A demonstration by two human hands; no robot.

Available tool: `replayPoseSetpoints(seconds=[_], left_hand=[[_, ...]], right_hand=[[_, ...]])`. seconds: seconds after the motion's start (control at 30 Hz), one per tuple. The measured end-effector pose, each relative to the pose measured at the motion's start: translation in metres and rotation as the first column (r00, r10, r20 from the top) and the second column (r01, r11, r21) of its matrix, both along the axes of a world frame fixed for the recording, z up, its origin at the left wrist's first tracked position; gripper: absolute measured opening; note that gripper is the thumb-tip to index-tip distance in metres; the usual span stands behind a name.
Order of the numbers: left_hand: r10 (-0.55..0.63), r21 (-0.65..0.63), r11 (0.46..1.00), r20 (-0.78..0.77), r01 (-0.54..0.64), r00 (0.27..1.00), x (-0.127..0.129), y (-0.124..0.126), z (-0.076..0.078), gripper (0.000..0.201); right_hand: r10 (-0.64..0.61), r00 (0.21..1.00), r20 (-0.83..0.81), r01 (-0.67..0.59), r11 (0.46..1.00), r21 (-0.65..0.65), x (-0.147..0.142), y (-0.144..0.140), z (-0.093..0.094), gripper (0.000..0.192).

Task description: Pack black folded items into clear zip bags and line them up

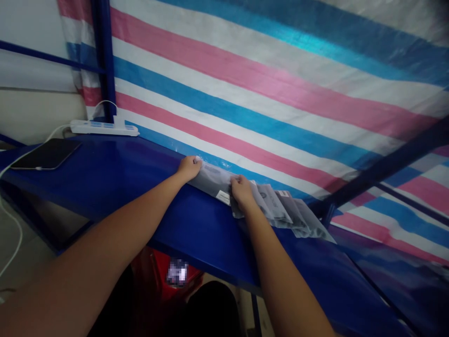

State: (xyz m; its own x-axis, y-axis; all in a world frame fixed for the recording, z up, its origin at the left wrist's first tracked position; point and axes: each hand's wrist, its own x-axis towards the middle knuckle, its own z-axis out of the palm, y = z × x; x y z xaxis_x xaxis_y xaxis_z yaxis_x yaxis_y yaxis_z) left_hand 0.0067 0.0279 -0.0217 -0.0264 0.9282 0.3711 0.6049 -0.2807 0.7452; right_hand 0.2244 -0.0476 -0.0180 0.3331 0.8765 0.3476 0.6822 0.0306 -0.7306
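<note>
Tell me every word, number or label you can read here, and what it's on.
None can be read.
White label on the grey packet under the left hand: too small and blurred.
Packets by the right hand: faint markings, unreadable.
Patch on the red thing below the table: blurred.

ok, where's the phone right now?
Head view, far left: the phone lies flat on the blue table, just below the white power strip, well left of the left hand.

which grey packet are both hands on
The leftmost packet, its white label showing: left hand at its far end, right hand at its near end; the others fan out rightward.
</note>
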Motion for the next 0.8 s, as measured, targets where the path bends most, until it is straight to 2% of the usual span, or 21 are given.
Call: replayPoseSetpoints(seconds=[0.5,0.8], left_hand=[[0.006,0.004,1.0,0.002,-0.006,1.0,-0.0003,-0.0027,0.0014,0.025],[0.008,0.004,1.0,-0.001,-0.008,1.0,-0.0001,-0.0002,-0.0008,0.026]], right_hand=[[-0.014,0.999,0.042,0.014,1.0,-0.004,-0.0018,-0.0017,0.0025,0.017],[-0.005,1.0,0.0,0.005,1.0,-0.008,-0.0016,-0.0015,0.0021,0.016]])
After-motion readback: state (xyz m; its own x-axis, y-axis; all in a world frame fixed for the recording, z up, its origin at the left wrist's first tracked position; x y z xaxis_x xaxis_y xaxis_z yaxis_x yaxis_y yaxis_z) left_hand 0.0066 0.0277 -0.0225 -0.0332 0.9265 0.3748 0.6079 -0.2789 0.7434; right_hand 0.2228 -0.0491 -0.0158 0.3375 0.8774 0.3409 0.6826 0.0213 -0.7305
